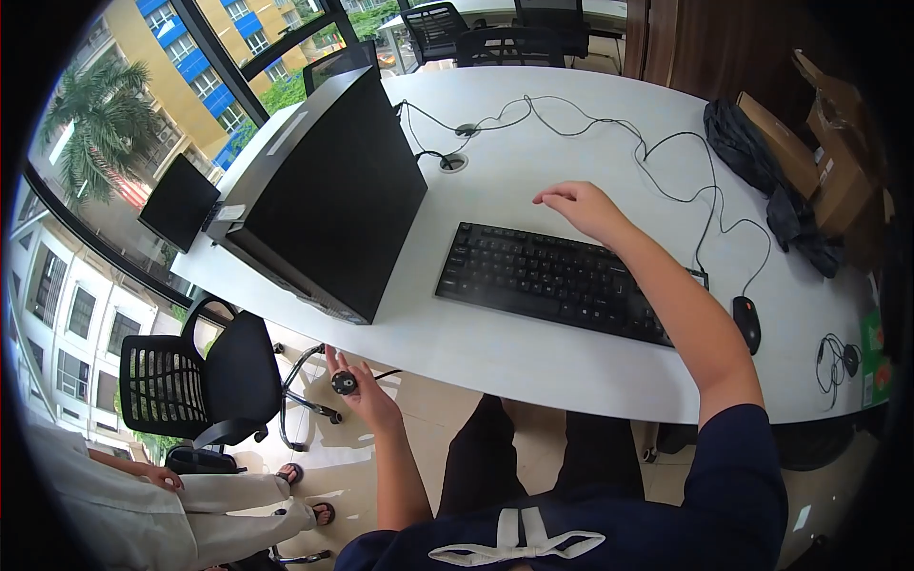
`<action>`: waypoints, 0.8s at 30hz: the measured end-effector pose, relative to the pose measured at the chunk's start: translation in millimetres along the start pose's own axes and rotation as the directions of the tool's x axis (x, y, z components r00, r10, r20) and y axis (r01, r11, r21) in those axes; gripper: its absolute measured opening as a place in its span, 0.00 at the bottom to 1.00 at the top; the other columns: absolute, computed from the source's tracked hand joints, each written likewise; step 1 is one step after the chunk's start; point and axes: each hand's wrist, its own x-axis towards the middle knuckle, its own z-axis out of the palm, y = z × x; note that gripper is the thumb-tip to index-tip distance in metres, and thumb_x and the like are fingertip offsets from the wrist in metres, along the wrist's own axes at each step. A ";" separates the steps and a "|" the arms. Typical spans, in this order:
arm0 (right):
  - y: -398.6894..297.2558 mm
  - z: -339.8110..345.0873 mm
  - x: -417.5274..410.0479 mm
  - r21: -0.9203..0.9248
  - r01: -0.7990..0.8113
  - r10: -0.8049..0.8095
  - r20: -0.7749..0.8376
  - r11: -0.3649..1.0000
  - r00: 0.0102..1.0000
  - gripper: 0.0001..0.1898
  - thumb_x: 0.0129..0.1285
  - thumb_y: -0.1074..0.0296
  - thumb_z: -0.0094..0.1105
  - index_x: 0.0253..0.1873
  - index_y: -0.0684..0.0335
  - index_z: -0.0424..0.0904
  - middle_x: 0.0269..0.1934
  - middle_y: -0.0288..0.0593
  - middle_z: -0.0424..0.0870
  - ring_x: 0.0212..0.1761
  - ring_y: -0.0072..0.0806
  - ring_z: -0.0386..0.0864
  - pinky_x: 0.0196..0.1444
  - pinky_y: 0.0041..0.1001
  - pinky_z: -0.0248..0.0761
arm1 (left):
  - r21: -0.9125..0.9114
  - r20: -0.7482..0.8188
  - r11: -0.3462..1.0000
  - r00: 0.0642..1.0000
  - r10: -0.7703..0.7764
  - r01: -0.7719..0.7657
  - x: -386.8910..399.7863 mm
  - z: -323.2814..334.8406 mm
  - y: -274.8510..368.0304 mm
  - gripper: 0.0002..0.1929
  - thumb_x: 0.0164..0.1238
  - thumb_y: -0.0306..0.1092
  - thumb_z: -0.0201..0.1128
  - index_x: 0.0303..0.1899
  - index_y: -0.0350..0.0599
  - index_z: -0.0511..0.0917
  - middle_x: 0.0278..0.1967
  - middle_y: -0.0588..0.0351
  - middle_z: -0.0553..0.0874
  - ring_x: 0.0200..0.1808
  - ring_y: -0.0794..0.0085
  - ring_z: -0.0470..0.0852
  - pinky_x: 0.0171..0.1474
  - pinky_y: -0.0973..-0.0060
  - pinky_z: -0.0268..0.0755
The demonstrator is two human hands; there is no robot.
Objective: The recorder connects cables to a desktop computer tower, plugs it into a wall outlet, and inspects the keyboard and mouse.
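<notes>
My left hand (368, 396) is below the desk's front edge, its fingers around a small round black device (344, 382) with a cable behind it; what the device is, I cannot tell. My right hand (582, 207) hovers past the far edge of a black keyboard (543, 275), fingers bent and holding nothing; my forearm crosses above the keys. A black desktop computer tower (328, 193) stands on the desk, left of the keyboard. To the keyboard's right lies a black wired mouse (747, 325).
The white desk (571, 385) bears loose black cables (600, 120), a coiled cable (832, 364), a black plastic bag (742, 150) and cardboard boxes (846, 171). An office chair (243, 378) and another person (143, 492) are at the left. A small dark screen (178, 203) stands behind the tower.
</notes>
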 end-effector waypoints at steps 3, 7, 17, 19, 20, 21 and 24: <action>-7.5 6.4 39.9 0.037 -0.012 0.011 0.038 0.999 0.999 0.15 0.73 0.58 0.54 0.52 0.58 0.87 0.54 0.39 0.86 0.59 0.30 0.78 0.61 0.32 0.70 | 0.166 -0.012 0.974 0.987 0.160 -0.156 13.7 4.1 -9.4 0.29 0.78 0.27 0.53 0.76 0.40 0.56 0.80 0.55 0.54 0.81 0.58 0.48 0.78 0.56 0.43; -19.2 13.4 59.7 0.119 -0.030 0.024 0.048 0.992 0.999 0.15 0.72 0.58 0.54 0.52 0.57 0.87 0.53 0.40 0.87 0.59 0.30 0.79 0.62 0.31 0.69 | 0.241 -0.002 0.930 0.958 0.288 -0.279 18.9 21.2 -11.5 0.25 0.75 0.25 0.55 0.70 0.38 0.62 0.80 0.53 0.55 0.81 0.53 0.48 0.79 0.57 0.41; -30.4 16.6 -13.2 -0.019 0.153 -0.155 -0.108 0.988 0.982 0.14 0.70 0.60 0.57 0.52 0.60 0.86 0.52 0.44 0.86 0.58 0.37 0.79 0.61 0.34 0.71 | 0.255 0.025 0.953 0.986 0.164 -0.165 23.5 11.7 -18.5 0.10 0.71 0.23 0.60 0.39 0.45 0.64 0.80 0.48 0.54 0.76 0.60 0.57 0.73 0.68 0.51; -45.8 39.4 -36.2 -0.051 0.241 -0.246 -0.153 0.969 0.957 0.13 0.69 0.61 0.59 0.52 0.61 0.85 0.53 0.46 0.84 0.59 0.40 0.78 0.63 0.34 0.70 | 0.311 0.102 0.920 0.971 0.218 -0.239 27.2 3.1 -24.1 0.11 0.71 0.23 0.62 0.40 0.45 0.65 0.80 0.47 0.54 0.80 0.56 0.51 0.73 0.68 0.51; -48.2 55.1 -42.1 -0.088 0.328 -0.338 -0.160 0.941 0.927 0.14 0.68 0.62 0.60 0.53 0.61 0.83 0.53 0.48 0.83 0.60 0.43 0.77 0.64 0.34 0.69 | 0.299 0.101 0.922 0.968 0.228 -0.248 27.1 2.7 -25.3 0.11 0.70 0.23 0.64 0.41 0.45 0.67 0.80 0.46 0.54 0.82 0.53 0.46 0.74 0.67 0.50; -51.5 71.3 -48.1 -0.120 0.360 -0.374 -0.133 0.925 0.918 0.16 0.66 0.62 0.62 0.55 0.60 0.82 0.56 0.49 0.81 0.61 0.44 0.76 0.65 0.37 0.68 | 0.355 0.144 0.870 0.940 0.310 -0.342 27.9 1.2 -26.8 0.11 0.71 0.22 0.63 0.48 0.40 0.70 0.80 0.56 0.55 0.40 0.80 0.65 0.49 0.83 0.62; -41.7 107.6 -62.3 -0.423 0.320 -0.435 -0.208 0.847 0.876 0.22 0.62 0.59 0.66 0.61 0.56 0.79 0.64 0.49 0.74 0.69 0.46 0.68 0.73 0.48 0.58 | 0.588 0.214 0.678 0.893 0.397 -0.442 12.9 22.5 -14.4 0.13 0.67 0.26 0.69 0.44 0.40 0.71 0.79 0.49 0.57 0.63 0.60 0.68 0.65 0.65 0.61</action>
